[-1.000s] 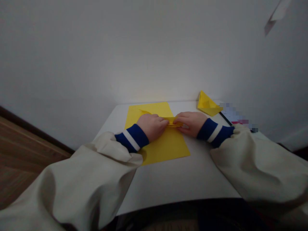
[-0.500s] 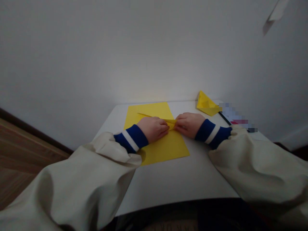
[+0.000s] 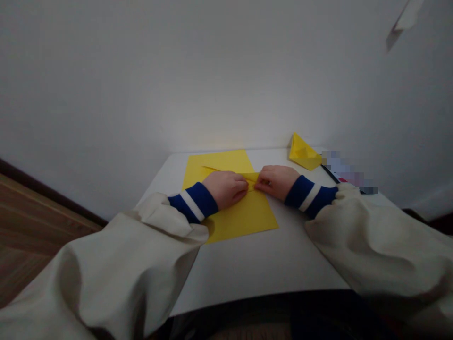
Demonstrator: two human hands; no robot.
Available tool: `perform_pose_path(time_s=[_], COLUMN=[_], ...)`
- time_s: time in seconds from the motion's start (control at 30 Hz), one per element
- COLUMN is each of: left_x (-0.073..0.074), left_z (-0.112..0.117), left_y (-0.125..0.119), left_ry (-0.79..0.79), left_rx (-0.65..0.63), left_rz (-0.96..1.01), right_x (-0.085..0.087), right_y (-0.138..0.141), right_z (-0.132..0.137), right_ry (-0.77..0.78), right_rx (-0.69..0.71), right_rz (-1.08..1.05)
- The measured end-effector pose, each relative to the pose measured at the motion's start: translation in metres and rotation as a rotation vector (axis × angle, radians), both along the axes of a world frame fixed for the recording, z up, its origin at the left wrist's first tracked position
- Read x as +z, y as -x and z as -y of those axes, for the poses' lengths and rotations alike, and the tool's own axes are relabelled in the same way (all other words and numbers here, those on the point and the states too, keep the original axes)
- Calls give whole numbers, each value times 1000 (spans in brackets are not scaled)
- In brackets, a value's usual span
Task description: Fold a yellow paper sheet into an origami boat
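Note:
Between my hands is a folded piece of yellow paper [image 3: 251, 177], one pointed end of it sticking out past my left knuckles. My left hand [image 3: 226, 189] is closed on its middle, the fingertips pressed onto the folds. My right hand [image 3: 278, 181] pinches its right end between thumb and fingers. Both hands hide much of the folded shape. Beneath it a flat yellow sheet [image 3: 244, 222] lies on the white table [image 3: 262, 269], partly covered by my left hand and sleeve.
A folded yellow paper boat [image 3: 305, 153] stands at the table's back right. Beside it lies a flat item with a dark edge [image 3: 330, 174], partly blurred out. A pale wall [image 3: 219, 80] rises behind the table, and a wooden panel [image 3: 38, 241] is at the left.
My right fingers have shifted slightly and curled more on the right end of the folded paper. My left hand stays nearly still, and the flat sheet has not moved.

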State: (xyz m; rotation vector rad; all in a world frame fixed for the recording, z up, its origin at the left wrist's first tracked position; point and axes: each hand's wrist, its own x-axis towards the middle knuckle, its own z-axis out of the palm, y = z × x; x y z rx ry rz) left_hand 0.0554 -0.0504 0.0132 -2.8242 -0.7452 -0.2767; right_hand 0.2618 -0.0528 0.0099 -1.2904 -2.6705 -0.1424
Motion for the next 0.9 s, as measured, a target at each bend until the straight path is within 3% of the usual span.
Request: perform_pose_path(time_s=[0.2,0.4,0.63,0.77,0.9], left_x=[2,1,-3,-5,-7], left_z=[3,0,-3,-2,-2], left_y=[-2,1,1,1,2], left_ry=[-40,-35,-37,-58,-50], left_rx=[55,-1,-61,-16,-81], left_rz=[-82,-87,-86,-124,-127], right_x=[-4,-8,-4,-3,-2], right_y=[0,-2,-6,-9,-12], right_z=[-3,-3,-4,-7,-8], right_ry=[-16,-18,0,38,61], right_rx=[-26,-108,27,85,132], right_rz=[-69,-136,-104,-89,-95])
